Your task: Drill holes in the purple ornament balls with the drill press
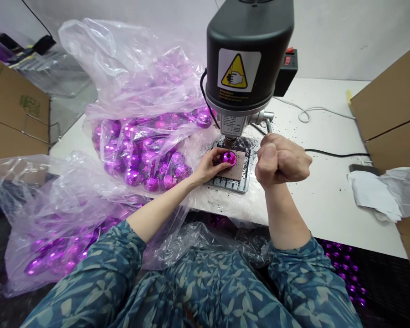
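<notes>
Under the chuck of a black drill press [249, 59], a shiny purple ball [228, 158] with a dark hole on top rests on a brown board [237, 172]. My left hand [210, 165] pinches the ball from its left side with thumb and fingers. The board lies on the press's metal base [242, 186], among dark shavings. My right hand [282, 159] is closed in a fist around the press's feed lever [268, 125], right of the drill head; most of the lever is hidden by the hand.
Clear plastic bags of purple balls [136, 150] cover the white table's left side, with another bag [54, 246] lower left. Cardboard boxes [17, 109] stand at both sides. Cables [335, 154] and crumpled white paper [376, 193] lie at right. More purple balls sit below the table.
</notes>
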A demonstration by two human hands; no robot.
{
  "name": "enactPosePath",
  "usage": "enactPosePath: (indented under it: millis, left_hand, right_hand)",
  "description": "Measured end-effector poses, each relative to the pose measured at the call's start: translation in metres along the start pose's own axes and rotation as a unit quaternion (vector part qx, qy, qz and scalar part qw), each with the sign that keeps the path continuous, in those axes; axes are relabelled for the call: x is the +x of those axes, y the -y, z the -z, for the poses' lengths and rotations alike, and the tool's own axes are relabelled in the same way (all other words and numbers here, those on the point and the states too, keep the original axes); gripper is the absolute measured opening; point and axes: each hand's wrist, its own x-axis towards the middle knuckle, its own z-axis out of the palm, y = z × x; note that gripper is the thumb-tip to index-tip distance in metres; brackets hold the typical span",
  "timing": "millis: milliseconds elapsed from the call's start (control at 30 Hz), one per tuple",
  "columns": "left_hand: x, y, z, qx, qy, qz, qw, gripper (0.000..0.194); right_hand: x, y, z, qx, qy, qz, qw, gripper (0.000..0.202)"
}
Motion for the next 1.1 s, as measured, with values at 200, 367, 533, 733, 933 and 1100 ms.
enactPosePath:
  millis: [200,367,533,733,933,1100]
  left_hand:
    - [0.002,-0.003,-0.003,0.009,-0.009,0.014,1.000,0.048]
    - [-0.016,-0.025,-0.007,0.073,-0.087,0.035,0.993,0.043]
    - [-0.083,-0.055,-0.003,0.120,0.048,-0.120,0.984,0.037]
    - [-0.157,-0.042,-0.002,0.353,0.349,-0.306,0.812,0.033]
    - [-0.139,-0.023,0.008,0.302,0.217,-0.297,0.880,0.025]
    - [-0.032,-0.008,0.048,0.304,0.033,-0.048,0.951,0.026]
  right_hand:
    - [0.016,0.006,-0.006,-0.010,-0.025,-0.051,0.998,0.048]
    - [0.063,-0.001,-0.020,-0.001,-0.044,-0.192,0.980,0.050]
    - [0.076,-0.003,-0.026,0.011,-0.041,-0.244,0.969,0.056]
    - [0.073,0.002,-0.028,0.027,-0.063,-0.266,0.961,0.054]
    - [0.066,-0.006,-0.023,0.041,-0.064,-0.235,0.969,0.052]
    - [0.065,-0.001,-0.022,0.029,-0.075,-0.231,0.970,0.053]
